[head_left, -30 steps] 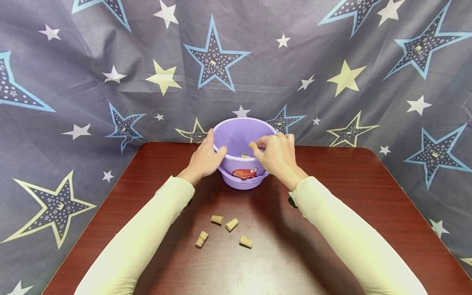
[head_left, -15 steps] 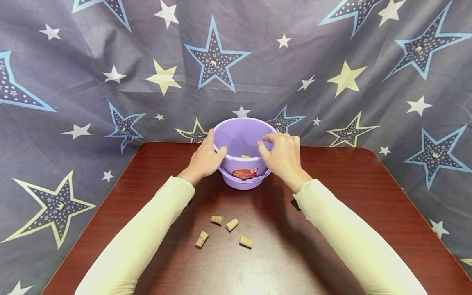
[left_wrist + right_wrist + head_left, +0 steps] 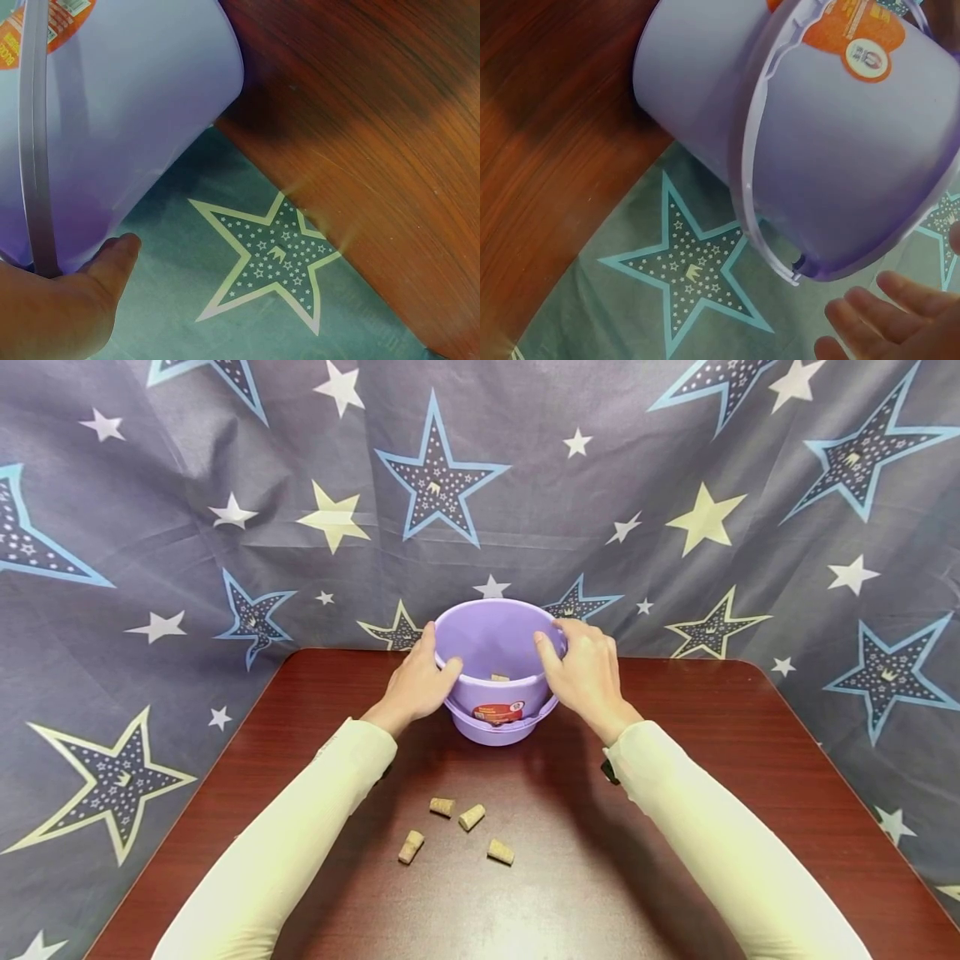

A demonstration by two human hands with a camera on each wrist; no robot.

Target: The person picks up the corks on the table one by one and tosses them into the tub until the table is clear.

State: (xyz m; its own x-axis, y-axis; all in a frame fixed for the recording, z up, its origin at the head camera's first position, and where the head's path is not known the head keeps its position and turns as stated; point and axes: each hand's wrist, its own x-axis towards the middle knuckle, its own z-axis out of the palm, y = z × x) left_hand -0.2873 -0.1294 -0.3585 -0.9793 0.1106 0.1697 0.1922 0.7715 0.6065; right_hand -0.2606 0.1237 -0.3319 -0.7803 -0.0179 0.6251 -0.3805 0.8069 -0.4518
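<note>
A light purple bucket (image 3: 486,693) with a red label stands upright near the table's back edge, its handle (image 3: 742,157) swung down across the front. At least one cork (image 3: 499,677) lies inside; the rest of the bottom is hidden by the front wall. My left hand (image 3: 417,683) grips the left rim, thumb over the inner side and fingers outside. At the right rim is my right hand (image 3: 585,672), thumb over the opening. The right wrist view shows its fingers (image 3: 870,307) loosely extended just off the wall, holding nothing.
Several corks, one of them a cork (image 3: 472,817) near the middle, lie scattered on the dark red wooden table (image 3: 697,777) in front of the bucket. A grey star-patterned cloth (image 3: 525,485) hangs right behind the table's back edge.
My right hand let go of a cork inside the bucket and drew back rightward to the rim, its fingers spreading. The left hand and the bucket stayed put.
</note>
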